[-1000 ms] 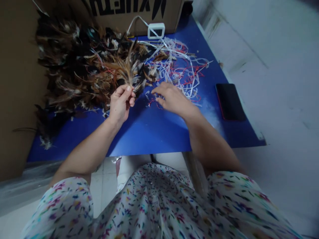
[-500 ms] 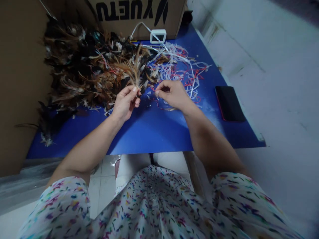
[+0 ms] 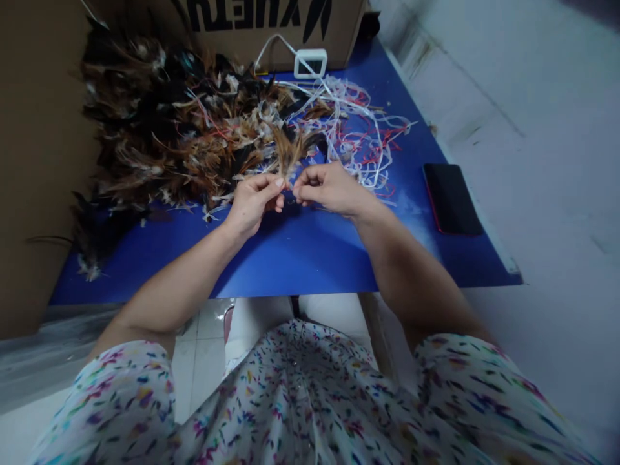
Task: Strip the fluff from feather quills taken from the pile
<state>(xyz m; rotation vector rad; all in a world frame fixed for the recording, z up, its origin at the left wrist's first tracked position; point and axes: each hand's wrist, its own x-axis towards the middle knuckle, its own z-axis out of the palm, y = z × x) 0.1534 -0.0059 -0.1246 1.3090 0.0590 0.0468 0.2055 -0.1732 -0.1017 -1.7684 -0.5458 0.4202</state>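
My left hand pinches the base of a small bunch of brown feathers, whose tips fan out upward. Right beside it, my right hand is closed in a pinch close to the feather bases. What its fingertips hold is too small to make out. A large heap of brown and black feathers covers the left and back of the blue table. Just behind my right hand lies a tangle of white and red strings.
A cardboard box with black lettering stands at the back, near a small white-framed device. A dark phone lies by the table's right edge, along the wall. Brown cardboard rises on the left.
My left hand has moved right with the feather bunch. The right hand has closed into a pinch, with red thread near it half a second ago, and has come up to the left hand.
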